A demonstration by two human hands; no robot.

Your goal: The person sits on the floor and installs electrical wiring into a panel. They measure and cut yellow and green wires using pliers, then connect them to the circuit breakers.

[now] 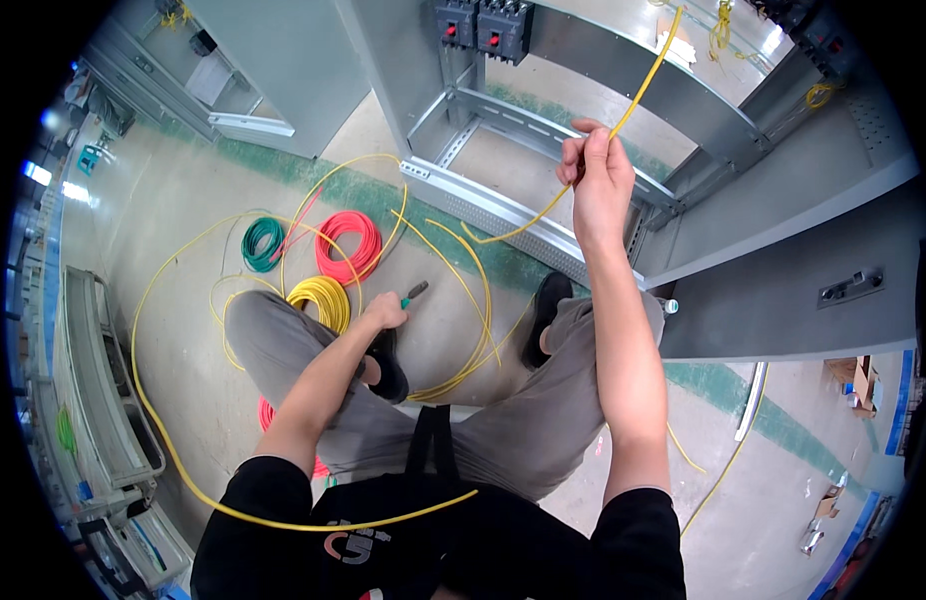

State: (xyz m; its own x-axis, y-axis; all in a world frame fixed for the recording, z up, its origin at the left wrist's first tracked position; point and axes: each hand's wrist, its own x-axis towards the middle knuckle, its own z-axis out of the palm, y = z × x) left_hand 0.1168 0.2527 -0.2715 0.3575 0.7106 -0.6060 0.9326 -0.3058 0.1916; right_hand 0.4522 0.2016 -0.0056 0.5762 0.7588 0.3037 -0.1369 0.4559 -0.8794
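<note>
Head view: the right hand (597, 165) pinches a yellow wire (646, 84) before the grey cabinet (705, 98); the left hand (387, 311) grips a small tool (416, 291). The wire is probably light and springy, best pinched near an end.

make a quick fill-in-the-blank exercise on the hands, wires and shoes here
The right hand pinches an insulated wire coloured ____.
A handheld tool is in the ____ hand.
Left of the large red wire coil lies a smaller coil coloured ____.
The person's shoes are coloured ____.
Missing words: yellow; left; green; black
</note>
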